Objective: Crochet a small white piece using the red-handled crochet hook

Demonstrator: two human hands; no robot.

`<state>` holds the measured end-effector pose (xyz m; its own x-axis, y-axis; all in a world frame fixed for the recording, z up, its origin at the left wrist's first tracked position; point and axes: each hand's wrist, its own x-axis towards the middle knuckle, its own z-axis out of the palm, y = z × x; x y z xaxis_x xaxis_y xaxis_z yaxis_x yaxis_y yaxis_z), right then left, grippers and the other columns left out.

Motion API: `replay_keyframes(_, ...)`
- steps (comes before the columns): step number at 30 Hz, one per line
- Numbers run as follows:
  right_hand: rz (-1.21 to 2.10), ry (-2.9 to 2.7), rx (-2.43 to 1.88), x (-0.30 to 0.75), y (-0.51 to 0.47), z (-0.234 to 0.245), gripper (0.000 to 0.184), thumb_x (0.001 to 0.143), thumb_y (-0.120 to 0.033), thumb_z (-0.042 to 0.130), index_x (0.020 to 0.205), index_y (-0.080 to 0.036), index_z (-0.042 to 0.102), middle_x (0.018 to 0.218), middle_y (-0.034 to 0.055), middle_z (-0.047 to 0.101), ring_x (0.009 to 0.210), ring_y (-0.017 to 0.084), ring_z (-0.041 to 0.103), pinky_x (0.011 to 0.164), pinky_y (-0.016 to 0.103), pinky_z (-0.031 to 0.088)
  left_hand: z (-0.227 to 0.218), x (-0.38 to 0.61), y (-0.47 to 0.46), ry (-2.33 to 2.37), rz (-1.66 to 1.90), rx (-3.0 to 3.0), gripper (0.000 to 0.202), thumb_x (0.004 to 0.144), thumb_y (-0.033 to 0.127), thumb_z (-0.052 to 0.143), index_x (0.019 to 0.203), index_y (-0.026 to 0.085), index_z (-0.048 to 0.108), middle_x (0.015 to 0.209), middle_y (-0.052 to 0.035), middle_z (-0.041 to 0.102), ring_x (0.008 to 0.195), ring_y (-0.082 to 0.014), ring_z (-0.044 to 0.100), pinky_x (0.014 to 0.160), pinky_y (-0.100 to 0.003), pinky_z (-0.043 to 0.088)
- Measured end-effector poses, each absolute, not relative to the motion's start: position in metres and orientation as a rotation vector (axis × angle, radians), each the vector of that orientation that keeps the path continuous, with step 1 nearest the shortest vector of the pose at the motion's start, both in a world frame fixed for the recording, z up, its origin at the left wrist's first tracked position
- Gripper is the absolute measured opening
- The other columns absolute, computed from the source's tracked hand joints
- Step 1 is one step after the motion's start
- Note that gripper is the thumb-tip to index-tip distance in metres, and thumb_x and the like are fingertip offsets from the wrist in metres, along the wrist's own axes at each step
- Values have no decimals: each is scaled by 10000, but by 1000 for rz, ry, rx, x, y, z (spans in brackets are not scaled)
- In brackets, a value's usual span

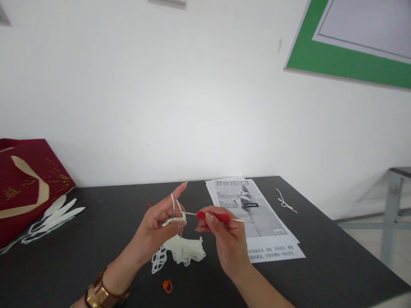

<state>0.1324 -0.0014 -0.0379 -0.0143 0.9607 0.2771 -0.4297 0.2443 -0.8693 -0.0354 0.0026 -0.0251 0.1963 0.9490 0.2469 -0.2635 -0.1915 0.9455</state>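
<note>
My right hand is closed round the red handle of a crochet hook, whose thin metal shaft points left into white yarn. Pinched between the thumb and fingers of my left hand is a small strip of white crochet work. A strand of yarn loops over my raised left index finger and runs down to the hook. Below both hands a loose bundle of white yarn lies on the black table. Nearer to me rests an orange stitch marker.
Printed sheets lie to the right on the table, with a short knotted white string beyond them. At the left, long white crocheted pieces lie beside a dark red gift bag. A white wall stands behind.
</note>
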Motion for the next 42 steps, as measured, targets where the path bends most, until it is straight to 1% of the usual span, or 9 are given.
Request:
replay_keyframes(4,741,-1427,-636,135,-11,-40,202,838,-128,626,973,-235,733,810,42,716,711,159,669,635,269,539,-27,-27,1,720,1381,1166,703,782,158,689,1411,319,421,769,19,604,617,-93,517,591,-223,448)
replay_keyframes(6,643,-1486,-615,135,-13,-41,249,838,-96,609,1012,-232,722,833,54,708,732,167,667,634,277,531,-27,-23,0,691,1424,1102,686,776,143,691,1394,318,449,767,19,613,617,-90,517,594,-221,451)
replay_keyframes(14,1127,-1053,-622,131,-3,-42,96,836,-265,662,868,-212,735,752,19,686,609,129,635,542,252,571,-34,-24,2,601,1442,1165,602,786,157,684,1339,332,522,730,10,607,607,-107,521,552,-231,450)
replay_keyframes(17,1078,-1111,-654,132,-3,-41,92,838,-246,657,880,-220,734,767,22,690,624,135,645,561,260,578,-36,-25,3,642,1425,1219,614,796,146,678,1350,343,504,746,13,609,622,-113,535,589,-248,443)
replay_keyframes(22,523,-1577,-620,138,-10,-44,339,844,-58,574,1095,-253,692,886,72,676,773,173,650,649,286,546,-30,-16,-3,696,1498,1090,617,808,132,653,1374,306,480,672,29,590,623,-117,533,646,-257,429)
replay_keyframes(26,369,-1677,-541,141,-13,-48,484,823,9,542,1208,-269,636,966,97,660,840,196,635,683,316,551,-21,-12,-9,585,1445,885,647,786,107,623,1394,261,463,641,16,587,602,-118,522,634,-248,428)
replay_keyframes(30,559,-1583,-500,137,-14,-49,421,846,-26,561,1148,-297,674,1021,77,677,868,193,658,710,311,578,-15,-16,-13,452,1393,724,717,728,70,605,1405,246,449,624,-5,595,606,-121,517,615,-225,419)
replay_keyframes(36,1231,-1173,-399,125,-14,-45,169,867,-205,630,982,-266,738,922,43,714,823,175,690,610,255,615,-8,-21,-16,333,1326,709,714,673,68,592,1357,257,518,538,-8,550,595,-134,502,617,-230,426)
replay_keyframes(42,1375,-1023,-413,129,-11,-39,129,830,-281,685,926,-222,748,821,36,740,723,147,691,578,232,605,-11,-28,-11,397,1390,996,625,757,129,643,1339,326,527,691,-23,618,585,-124,493,507,-215,402)
